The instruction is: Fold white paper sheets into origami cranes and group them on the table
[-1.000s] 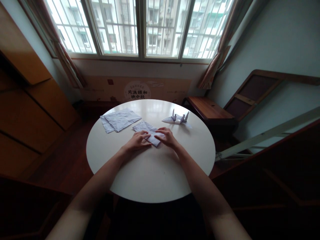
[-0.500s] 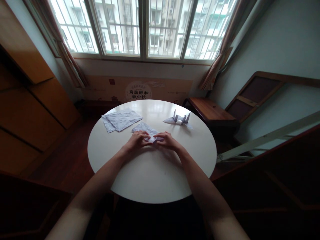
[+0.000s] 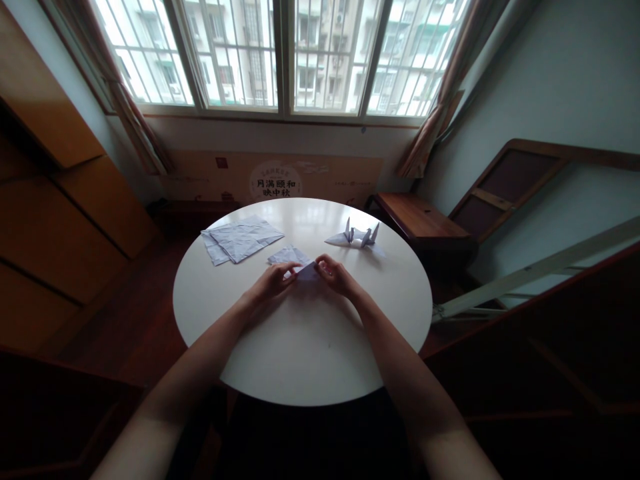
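A small folded sheet of paper (image 3: 307, 272) is held between my two hands, tilted up over the round white table (image 3: 300, 347). My left hand (image 3: 276, 280) pinches its left side with thumb and fingers. The fingers of my right hand (image 3: 334, 275) are closed on its upper right corner. Just behind the hands lies a creased piece of pale paper (image 3: 289, 255), its near part hidden by the left hand and the held piece.
Several creased paper sheets (image 3: 245, 239) overlap at the table's back left. Folded paper cranes (image 3: 356, 235) stand at the back right. Beyond the table are a wooden bench (image 3: 420, 217) and a barred window (image 3: 240, 57).
The paper between my hands has been lifted and tilted, so a smooth flat face shows. My right hand has moved up slightly to its corner; the left has barely shifted.
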The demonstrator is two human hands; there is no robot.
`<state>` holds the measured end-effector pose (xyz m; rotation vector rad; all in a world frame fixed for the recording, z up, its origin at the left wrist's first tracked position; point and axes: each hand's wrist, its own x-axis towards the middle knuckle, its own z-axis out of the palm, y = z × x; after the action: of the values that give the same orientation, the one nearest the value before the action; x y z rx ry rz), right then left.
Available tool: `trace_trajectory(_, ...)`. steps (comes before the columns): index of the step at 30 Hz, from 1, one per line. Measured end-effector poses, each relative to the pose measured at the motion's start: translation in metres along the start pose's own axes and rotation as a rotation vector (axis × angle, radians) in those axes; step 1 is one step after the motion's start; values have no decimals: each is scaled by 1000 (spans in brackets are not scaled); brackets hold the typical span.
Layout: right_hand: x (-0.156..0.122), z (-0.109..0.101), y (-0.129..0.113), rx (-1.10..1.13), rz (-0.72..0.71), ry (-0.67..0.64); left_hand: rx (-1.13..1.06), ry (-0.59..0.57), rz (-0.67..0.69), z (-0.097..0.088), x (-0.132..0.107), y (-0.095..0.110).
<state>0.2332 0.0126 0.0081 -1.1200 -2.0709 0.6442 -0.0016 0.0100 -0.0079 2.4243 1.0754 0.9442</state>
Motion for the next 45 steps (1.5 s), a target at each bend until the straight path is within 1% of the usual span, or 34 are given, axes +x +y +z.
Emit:
trace_trajectory(5,1,3,10,-119,73,44,-45,82,-49,6,2,-8)
trace_trajectory(6,1,4,12,-150,72,55,-41,79,-39,6,1,-8)
trace_trajectory(8,0,5,15,-202,44,56,-20,18,20,5,0,-6)
trace_trajectory(9,-1,5,15,-223,19,40,-2,-10,52,4,-1,-5)
trace_trajectory(11,-2,4,15,-253,-33,-8,47,-31,84,1,-2,-2)
trace_trajectory(14,-2,4,14,-271,-84,-61,115,-40,83,-1,-2,-1)
trace_trajectory(16,-2,3,12,-257,-94,-61,161,-47,77,-1,-1,0)
trace_trajectory(19,-1,2,7,-224,-101,-21,244,-67,74,-2,0,2)
trace_trajectory(21,-1,0,2,-212,-125,67,256,-48,60,-4,1,7)
trace_trajectory(22,0,-1,-1,-213,-142,155,233,-12,44,-5,2,9)
trace_trajectory(23,0,-2,-4,-205,-145,248,185,52,20,-7,3,12)
trace_trajectory(24,1,-3,-6,-180,-131,340,114,148,-16,-9,4,14)
trace_trajectory(26,1,-5,-8,-136,-100,464,-85,399,-113,-13,8,16)
trace_trajectory(28,1,-6,-9,-118,-87,501,-302,638,-211,-16,12,15)
trace_trajectory(29,1,-5,-9,-123,-90,496,-394,713,-251,-18,14,13)
trace_trajectory(30,0,-4,-10,-135,-95,481,-465,749,-290,-18,15,10)
trace_trajectory(31,-1,-3,-10,-152,-99,454,-512,741,-331,-18,16,7)
trace_trajectory(32,-1,-2,-11,-174,-96,421,-528,695,-372,-17,16,3)
trace_trajectory(34,-2,1,-13,-226,-65,351,-444,570,-410,-14,14,-3)
trace_trajectory(35,-2,2,-14,-251,-43,317,-365,476,-402,-11,12,-5)
trace_trajectory(37,-2,4,-15,-283,-25,241,-125,306,-348,-7,7,-5)
trace_trajectory(39,-3,7,-13,-274,-67,133,124,193,-293,-3,3,-2)
trace_trajectory(42,-4,11,-10,-238,-156,-56,332,128,-279,-3,-1,4)
trace_trajectory(45,-4,15,-7,-251,-161,-167,395,96,-260,-5,-3,9)
